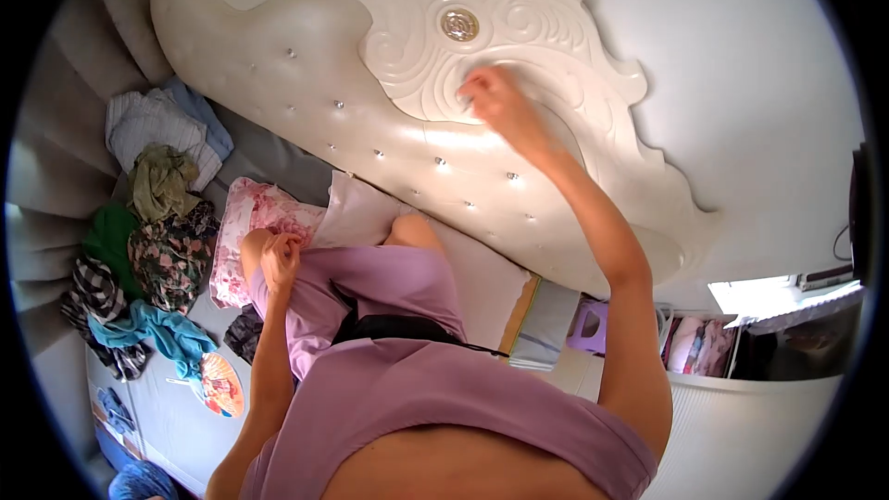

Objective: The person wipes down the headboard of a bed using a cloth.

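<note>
My right hand [491, 94] is raised against the carved upper part of the cream headboard [417, 65], just below a round gold emblem [459, 25]. Its fingers are bent together and blurred; what they hold, if anything, cannot be made out. Lower left, my left hand [280, 261] rests by my bent knee, its fingers curled in, with their contents hidden. Beside that knee lies a pink floral pillow [245, 215]. Shiny studs dot the padded part of the headboard.
Heaped clothes [167, 250] lie on the left of the bed, with a teal cloth [162, 331] and an orange patterned fan [222, 385] near them. Grey curtains [56, 176] hang at the far left. A purple container [587, 326] and an open drawer of clothes [701, 347] are at right.
</note>
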Demonstrator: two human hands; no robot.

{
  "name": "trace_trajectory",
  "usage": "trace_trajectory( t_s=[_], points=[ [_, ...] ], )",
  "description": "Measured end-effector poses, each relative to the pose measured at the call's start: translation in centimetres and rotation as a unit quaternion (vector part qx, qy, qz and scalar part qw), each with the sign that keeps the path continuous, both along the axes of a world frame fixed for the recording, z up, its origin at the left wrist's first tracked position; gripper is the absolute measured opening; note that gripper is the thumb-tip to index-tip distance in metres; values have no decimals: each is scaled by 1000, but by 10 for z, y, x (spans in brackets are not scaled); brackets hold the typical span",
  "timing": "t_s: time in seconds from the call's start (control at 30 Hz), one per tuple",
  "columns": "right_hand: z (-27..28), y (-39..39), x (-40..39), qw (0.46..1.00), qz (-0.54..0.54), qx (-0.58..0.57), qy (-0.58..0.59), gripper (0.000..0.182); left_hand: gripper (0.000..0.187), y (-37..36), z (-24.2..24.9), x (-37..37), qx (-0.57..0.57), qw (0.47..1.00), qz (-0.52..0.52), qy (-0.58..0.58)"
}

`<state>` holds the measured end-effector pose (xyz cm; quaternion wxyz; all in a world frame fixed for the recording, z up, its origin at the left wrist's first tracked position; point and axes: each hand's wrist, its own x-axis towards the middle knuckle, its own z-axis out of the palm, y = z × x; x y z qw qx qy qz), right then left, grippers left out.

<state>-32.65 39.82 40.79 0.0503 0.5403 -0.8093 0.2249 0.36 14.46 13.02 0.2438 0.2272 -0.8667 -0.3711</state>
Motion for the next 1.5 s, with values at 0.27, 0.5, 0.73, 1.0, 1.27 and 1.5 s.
trace_trajectory(
  t_s=[0.27, 0.5, 0.73, 1.0, 1.27, 1.5],
  points=[
    [42, -6, -44, 942, -44, -107, 315, 28, 10, -3, -1, 5, 13, 999, 12, 32],
    [98, -44, -53, 899, -141, -170, 379, 38, 8, -2, 2, 0, 18, 999, 17, 32],
    [51, -55, -43, 918, -73, 43, 388, 32, 9, -3, -2, 4, 30, 999, 18, 20],
    [137, -82, -74, 905, -32, -74, 417, 22, 9, -6, -1, 7, 24, 999, 15, 25],
    [88, -98, -58, 947, -15, -32, 320, 18, 9, -7, 3, 6, 25, 998, 39, 35],
    [126, -124, -76, 836, 20, 36, 547, 39, 7, -8, 1, 6, 43, 998, 38, 26]
  ],
)
